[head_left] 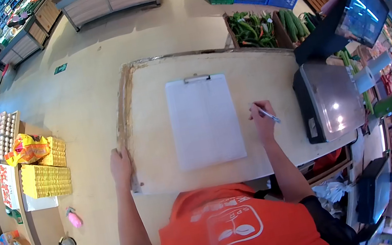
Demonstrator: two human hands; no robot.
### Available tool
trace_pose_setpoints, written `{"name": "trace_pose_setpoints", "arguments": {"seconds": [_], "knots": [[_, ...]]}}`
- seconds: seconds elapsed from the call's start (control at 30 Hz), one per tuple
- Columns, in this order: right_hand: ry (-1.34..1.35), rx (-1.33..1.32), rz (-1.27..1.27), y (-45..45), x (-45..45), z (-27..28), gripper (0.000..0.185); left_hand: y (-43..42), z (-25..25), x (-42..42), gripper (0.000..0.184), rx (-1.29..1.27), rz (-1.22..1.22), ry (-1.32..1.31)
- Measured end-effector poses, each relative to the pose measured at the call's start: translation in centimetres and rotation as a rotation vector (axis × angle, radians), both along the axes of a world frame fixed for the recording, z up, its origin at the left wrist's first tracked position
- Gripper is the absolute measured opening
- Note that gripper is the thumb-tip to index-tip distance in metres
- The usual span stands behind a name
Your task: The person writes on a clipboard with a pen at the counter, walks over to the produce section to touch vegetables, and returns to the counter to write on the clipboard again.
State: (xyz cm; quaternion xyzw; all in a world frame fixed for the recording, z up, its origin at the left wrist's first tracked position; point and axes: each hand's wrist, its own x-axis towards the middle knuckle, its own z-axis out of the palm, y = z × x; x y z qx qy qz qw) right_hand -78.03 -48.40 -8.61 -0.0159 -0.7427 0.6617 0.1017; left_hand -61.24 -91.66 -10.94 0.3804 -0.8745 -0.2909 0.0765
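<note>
A clipboard (198, 77) with blank-looking white paper (205, 121) lies on the counter (149, 125) in front of me. To the right of the paper, my right hand (261, 113) is closed round a pen (270, 115), its wrist over the countertop. The pen points up and left, apart from the sheet. My left hand (120, 167) is at the counter's worn left edge, fingers closed on it and partly hidden.
A weighing scale (331, 98) and a monitor (359, 9) stand on the right. Boxes of green peppers (253, 28) and cucumbers (292, 24) adjoin the far edge. Yellow egg trays (46, 179) are stacked at left; a pink object (74, 218) lies on the floor.
</note>
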Motion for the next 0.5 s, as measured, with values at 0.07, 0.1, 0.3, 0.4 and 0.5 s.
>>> {"name": "trace_pose_setpoints", "arguments": {"seconds": [0.07, 0.1, 0.3, 0.4, 0.5], "knots": [[0.048, 0.040, 0.030, -0.4, -2.7, -0.5, 0.009, 0.6, 0.6, -1.8, 0.050, -0.029, 0.029, -0.026], [0.067, 0.057, 0.047, -1.1, -3.8, -0.4, 0.010, 0.9, 0.7, -2.4, 0.050, -0.045, 0.051, -0.049], [0.072, 0.078, 0.196, -4.7, -5.9, 0.1, 0.009, 2.4, 2.0, -3.2, 0.050, -0.139, 0.131, -0.138], [0.046, 0.068, 0.195, -5.5, -4.2, -0.5, 0.009, 2.0, 1.4, -3.0, 0.052, -0.186, 0.130, -0.156], [0.114, 0.156, 0.305, -5.3, -0.9, -1.1, 0.009, 1.8, 1.1, -3.1, 0.055, -0.189, 0.137, -0.147]]}}
